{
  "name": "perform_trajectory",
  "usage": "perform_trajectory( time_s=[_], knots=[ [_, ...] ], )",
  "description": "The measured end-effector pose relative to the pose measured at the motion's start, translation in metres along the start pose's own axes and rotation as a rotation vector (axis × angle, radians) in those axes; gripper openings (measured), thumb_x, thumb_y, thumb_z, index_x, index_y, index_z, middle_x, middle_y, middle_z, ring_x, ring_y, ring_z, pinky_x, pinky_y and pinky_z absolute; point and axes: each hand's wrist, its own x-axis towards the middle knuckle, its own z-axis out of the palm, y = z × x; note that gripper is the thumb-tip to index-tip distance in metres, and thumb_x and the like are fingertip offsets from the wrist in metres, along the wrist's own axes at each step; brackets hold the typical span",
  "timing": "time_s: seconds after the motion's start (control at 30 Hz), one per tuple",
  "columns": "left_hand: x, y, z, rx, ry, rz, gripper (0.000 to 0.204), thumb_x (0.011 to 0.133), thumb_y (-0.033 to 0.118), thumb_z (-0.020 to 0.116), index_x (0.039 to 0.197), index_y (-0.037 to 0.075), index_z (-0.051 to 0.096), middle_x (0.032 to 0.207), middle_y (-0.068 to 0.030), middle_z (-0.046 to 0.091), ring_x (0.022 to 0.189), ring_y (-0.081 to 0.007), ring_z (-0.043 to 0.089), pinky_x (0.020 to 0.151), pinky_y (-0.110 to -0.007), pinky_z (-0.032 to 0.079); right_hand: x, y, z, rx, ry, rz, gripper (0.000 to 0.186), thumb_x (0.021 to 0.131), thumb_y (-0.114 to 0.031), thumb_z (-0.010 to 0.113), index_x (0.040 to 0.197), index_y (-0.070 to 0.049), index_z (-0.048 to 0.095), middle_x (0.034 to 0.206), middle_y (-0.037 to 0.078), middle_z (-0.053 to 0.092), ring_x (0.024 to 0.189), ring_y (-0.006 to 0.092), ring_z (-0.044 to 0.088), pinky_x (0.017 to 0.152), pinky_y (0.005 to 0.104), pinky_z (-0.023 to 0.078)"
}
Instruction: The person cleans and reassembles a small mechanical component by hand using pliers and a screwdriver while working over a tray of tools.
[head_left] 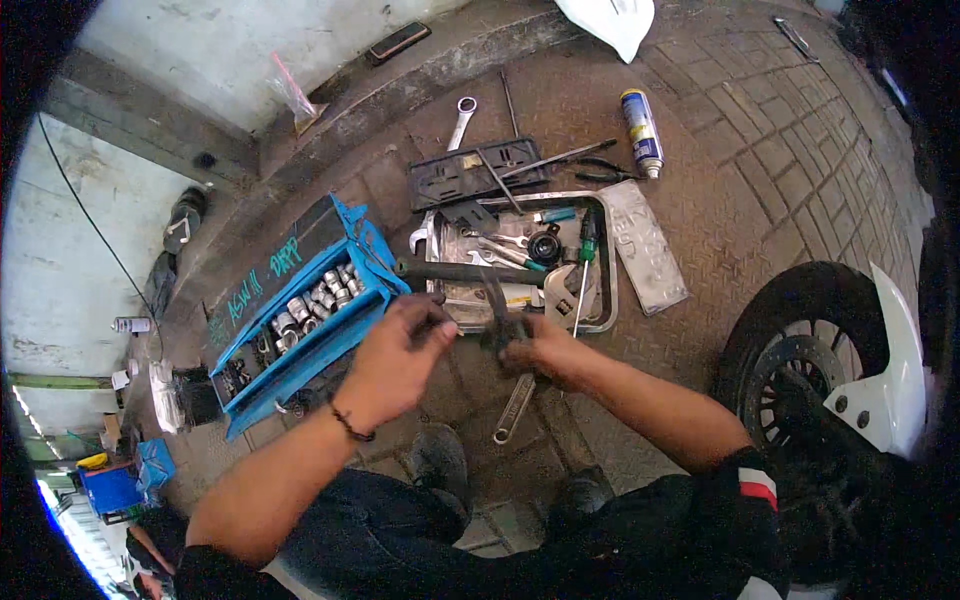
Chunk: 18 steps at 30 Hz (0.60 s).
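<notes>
My right hand (550, 352) is closed round a dark, blurred piece (493, 312) whose kind I cannot make out. My left hand (400, 350) is just to its left, fingers curled together; whether something small is between them is hidden. Beneath my right hand an adjustable wrench (562, 308) lies over the near edge of a metal tray (610, 240), its handle (514, 410) pointing toward my feet. In the tray are several spanners (505, 253), a round black part (545, 248) and a green-handled screwdriver (588, 235). A dark bar (450, 271) lies across them.
Left stands a blue toolbox (300, 370) holding several sockets (315, 303). Beyond the tray are a black plastic case (430, 183), a ring spanner (462, 120), pliers (605, 172) and a spray can (642, 135). A metal plate (650, 250) lies right, near a motorcycle wheel (800, 360).
</notes>
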Motion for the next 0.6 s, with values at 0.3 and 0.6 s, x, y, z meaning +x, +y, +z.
perform_trajectory(
  time_s=[0.3, 0.6],
  knots=[
    [0.009, 0.029, -0.022, -0.408, -0.076, -0.176, 0.028, 0.090, 0.028, 0.059, 0.096, 0.000, 0.062, 0.088, -0.0078, 0.065, 0.083, -0.0143, 0.059, 0.077, -0.028, 0.045, -0.047, -0.102, 0.035, -0.157, -0.078, -0.293, 0.045, 0.080, -0.022, 0.071, 0.118, -0.004, 0.055, 0.109, 0.008, 0.062, 0.099, 0.0171, 0.056, 0.088, 0.0326, 0.044],
    [0.014, 0.034, -0.062, -0.515, 0.150, -0.200, 0.021, 0.086, 0.019, 0.065, 0.090, -0.002, 0.065, 0.085, -0.0082, 0.067, 0.080, -0.0137, 0.062, 0.074, -0.026, 0.048, -0.070, -0.142, 0.021, -0.628, -0.135, -0.363, 0.037, 0.082, -0.024, 0.069, 0.108, 0.000, 0.060, 0.101, 0.015, 0.063, 0.098, 0.0231, 0.059, 0.086, 0.0360, 0.044]
  ],
)
